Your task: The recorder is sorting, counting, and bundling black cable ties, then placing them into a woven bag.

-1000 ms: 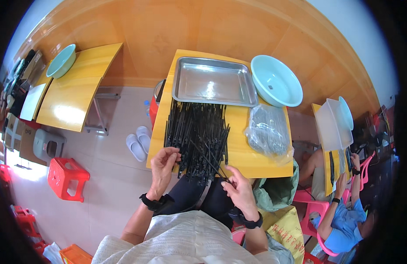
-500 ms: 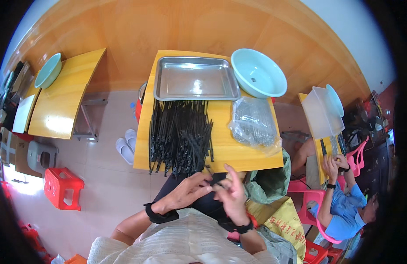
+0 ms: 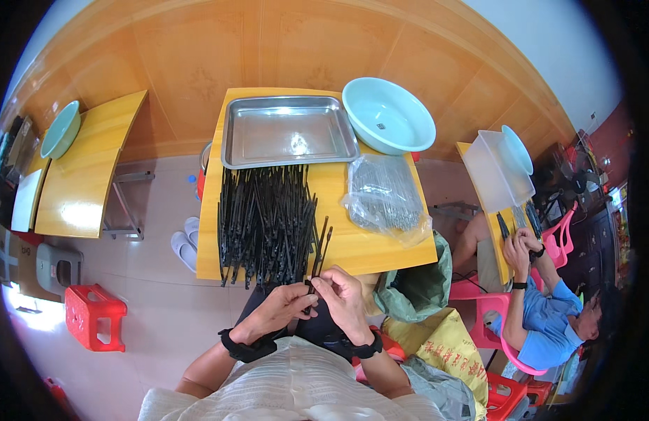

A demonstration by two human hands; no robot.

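While pinching thin black sticks (image 3: pixel 317 261) between left hand (image 3: pixel 281 311) and right hand (image 3: pixel 344 300), both closed on them just below counter (image 3: pixel 370 247) edge: keep tips aligned, grip light; main black pile (image 3: pixel 265 221) just ahead.

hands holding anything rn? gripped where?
Both the left hand and right hand pinch thin black sticks at their near, lower ends.
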